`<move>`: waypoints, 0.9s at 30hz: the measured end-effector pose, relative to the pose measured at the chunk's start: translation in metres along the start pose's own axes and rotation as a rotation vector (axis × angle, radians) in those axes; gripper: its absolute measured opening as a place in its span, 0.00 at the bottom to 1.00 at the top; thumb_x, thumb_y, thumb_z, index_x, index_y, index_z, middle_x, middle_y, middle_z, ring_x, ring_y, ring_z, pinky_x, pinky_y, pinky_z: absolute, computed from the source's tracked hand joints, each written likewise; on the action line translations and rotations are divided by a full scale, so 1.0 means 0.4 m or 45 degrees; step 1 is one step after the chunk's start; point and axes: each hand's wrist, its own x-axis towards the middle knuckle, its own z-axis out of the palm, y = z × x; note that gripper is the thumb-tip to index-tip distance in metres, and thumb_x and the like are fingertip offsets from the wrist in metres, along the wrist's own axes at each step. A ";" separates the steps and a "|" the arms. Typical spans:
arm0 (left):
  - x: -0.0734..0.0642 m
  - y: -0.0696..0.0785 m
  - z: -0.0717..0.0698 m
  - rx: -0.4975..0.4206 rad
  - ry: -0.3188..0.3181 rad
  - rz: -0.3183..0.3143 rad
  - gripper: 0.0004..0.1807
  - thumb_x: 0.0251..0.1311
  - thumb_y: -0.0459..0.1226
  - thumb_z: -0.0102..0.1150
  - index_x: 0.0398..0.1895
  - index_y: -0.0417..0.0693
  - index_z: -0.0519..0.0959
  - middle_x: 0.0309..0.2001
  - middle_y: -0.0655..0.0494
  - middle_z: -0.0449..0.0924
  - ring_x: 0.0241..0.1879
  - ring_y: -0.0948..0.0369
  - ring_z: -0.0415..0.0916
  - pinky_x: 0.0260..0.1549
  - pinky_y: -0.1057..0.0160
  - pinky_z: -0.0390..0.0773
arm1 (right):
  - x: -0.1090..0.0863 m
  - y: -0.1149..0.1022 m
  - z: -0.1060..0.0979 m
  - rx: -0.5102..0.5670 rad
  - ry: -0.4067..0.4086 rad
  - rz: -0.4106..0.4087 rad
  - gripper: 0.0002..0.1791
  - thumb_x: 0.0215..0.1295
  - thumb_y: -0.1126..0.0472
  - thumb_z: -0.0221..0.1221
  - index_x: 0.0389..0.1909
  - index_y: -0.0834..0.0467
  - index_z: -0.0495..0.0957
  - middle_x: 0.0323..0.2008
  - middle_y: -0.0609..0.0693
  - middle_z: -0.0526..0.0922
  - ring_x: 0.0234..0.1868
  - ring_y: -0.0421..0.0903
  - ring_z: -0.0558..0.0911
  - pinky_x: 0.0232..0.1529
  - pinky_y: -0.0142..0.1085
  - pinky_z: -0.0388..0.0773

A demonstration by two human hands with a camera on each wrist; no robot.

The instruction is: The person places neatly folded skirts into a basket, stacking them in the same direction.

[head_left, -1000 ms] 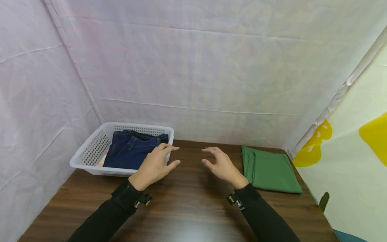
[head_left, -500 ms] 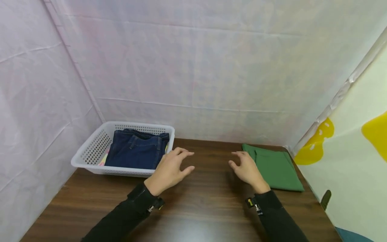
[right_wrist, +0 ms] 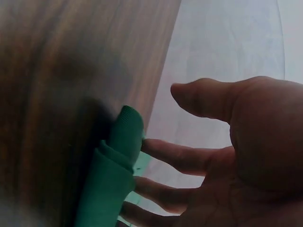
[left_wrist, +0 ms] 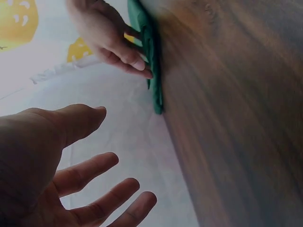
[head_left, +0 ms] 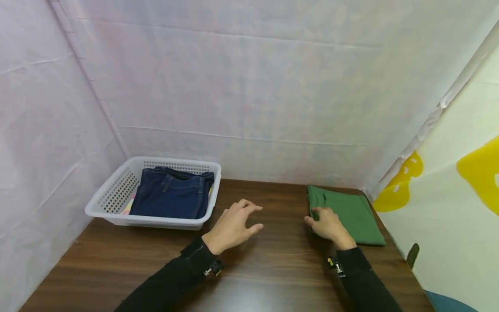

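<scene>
A folded green garment (head_left: 352, 216) lies flat at the right of the wooden table. My right hand (head_left: 327, 226) is over its left edge, thumb apart from the fingers. In the right wrist view, the fingertips (right_wrist: 150, 145) come right up to the folded green layers (right_wrist: 106, 189), and the thumb stands off to the side. Over the middle of the table, my left hand (head_left: 232, 227) is held with fingers spread and nothing between them. In the left wrist view, the garment's layered edge (left_wrist: 154, 71) shows beside the right hand (left_wrist: 111, 40).
On the left stands a white plastic basket (head_left: 156, 223) with folded dark blue jeans (head_left: 167, 197) in it. Something pink and yellow (head_left: 127, 206) peeks out beneath the jeans. White sheeting (head_left: 241, 86) rises behind the table (head_left: 269, 268), and a sheet with yellow shapes hangs at right.
Both hands have moved right. The left hand has left the basket's edge for the middle of the table, and the right hand has come over the green garment's left edge.
</scene>
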 end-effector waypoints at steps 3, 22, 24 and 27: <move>0.005 0.007 0.020 -0.020 -0.053 -0.017 0.29 0.64 0.56 0.65 0.66 0.62 0.76 0.59 0.57 0.73 0.56 0.54 0.72 0.45 0.45 0.76 | -0.003 0.003 0.009 0.005 -0.020 -0.024 0.32 0.77 0.49 0.56 0.70 0.67 0.66 0.66 0.73 0.65 0.65 0.75 0.61 0.58 0.68 0.64; 0.033 0.056 0.108 -0.049 -0.264 0.062 0.29 0.64 0.54 0.66 0.66 0.57 0.76 0.61 0.57 0.72 0.58 0.52 0.71 0.51 0.42 0.75 | -0.027 -0.118 0.044 0.020 -0.098 -0.172 0.17 0.81 0.63 0.46 0.62 0.61 0.77 0.45 0.55 0.80 0.35 0.49 0.77 0.37 0.45 0.72; 0.035 0.061 0.116 -0.041 -0.284 0.089 0.29 0.64 0.55 0.66 0.65 0.57 0.77 0.62 0.58 0.71 0.58 0.52 0.70 0.51 0.42 0.74 | -0.032 -0.138 0.049 0.047 -0.125 -0.171 0.17 0.81 0.63 0.46 0.63 0.60 0.76 0.46 0.54 0.81 0.38 0.50 0.78 0.38 0.46 0.74; 0.035 0.067 0.129 -0.010 -0.321 0.117 0.27 0.64 0.56 0.65 0.62 0.57 0.79 0.62 0.60 0.72 0.58 0.53 0.70 0.52 0.43 0.74 | -0.041 -0.164 0.059 0.085 -0.147 -0.185 0.18 0.81 0.62 0.46 0.63 0.60 0.76 0.53 0.55 0.81 0.46 0.52 0.80 0.44 0.48 0.76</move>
